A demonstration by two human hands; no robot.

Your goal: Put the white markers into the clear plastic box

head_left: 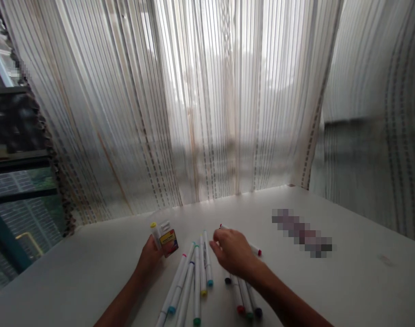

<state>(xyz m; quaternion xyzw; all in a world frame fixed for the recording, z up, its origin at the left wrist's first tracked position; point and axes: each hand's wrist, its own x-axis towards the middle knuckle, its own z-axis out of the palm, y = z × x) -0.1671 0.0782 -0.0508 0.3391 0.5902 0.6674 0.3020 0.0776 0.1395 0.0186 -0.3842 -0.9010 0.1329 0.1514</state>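
My left hand [152,252] is closed around a clear plastic case [164,225] with a black and yellow label [168,242]. A white marker with a yellow end [153,225] stands upright at the case's left side. My right hand [232,250] hovers over the markers with its fingers curled in; its fingertips are partly hidden. Behind it passes a white marker with red ends [259,252]; whether the fingers touch it I cannot tell. Several white markers [197,281] with coloured ends lie between my hands, and another group [239,295] lies under my right forearm.
The white table [282,290] reaches back to a striped sheer curtain [207,136]. On its right side lies a pixelated, blurred-out item [301,230]. A window with dark frames [21,168] is at the far left.
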